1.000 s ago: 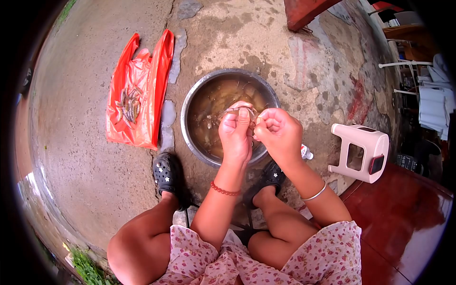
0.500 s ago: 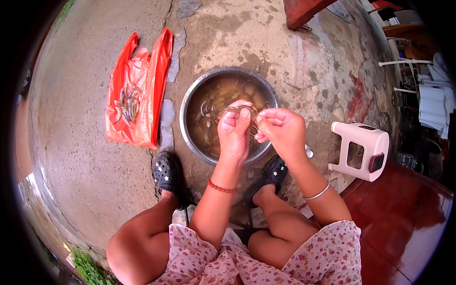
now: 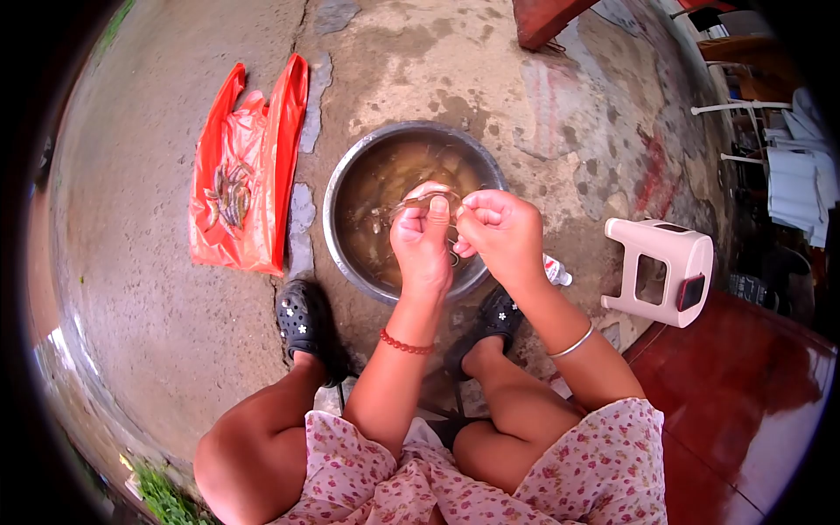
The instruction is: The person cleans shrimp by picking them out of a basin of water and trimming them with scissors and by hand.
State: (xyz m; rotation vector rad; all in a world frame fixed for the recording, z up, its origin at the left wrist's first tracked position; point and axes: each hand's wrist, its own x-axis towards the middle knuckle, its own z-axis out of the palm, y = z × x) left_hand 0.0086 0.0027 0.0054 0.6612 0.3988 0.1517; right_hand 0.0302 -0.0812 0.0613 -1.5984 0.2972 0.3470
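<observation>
Above the metal basin, my left hand is closed on a small brownish, translucent shrimp, the thumb laid along it. My right hand pinches the shrimp's end close to the left fingertips, where the exact grip is too small to make out. Murky brown water fills the basin, with pale and brownish shapes in it. A red plastic bag lies flat on the ground to the left. On it rests a small heap of shrimp.
A pink plastic stool lies on its side at right, a dark device on it. Beside my right forearm is a small bottle. My black clogs flank the basin's near side. A red leg or post stands at top.
The view has shifted slightly, moving most things left in the picture. More of the small bottle shows beside my right forearm. Both hands stay together over the basin.
</observation>
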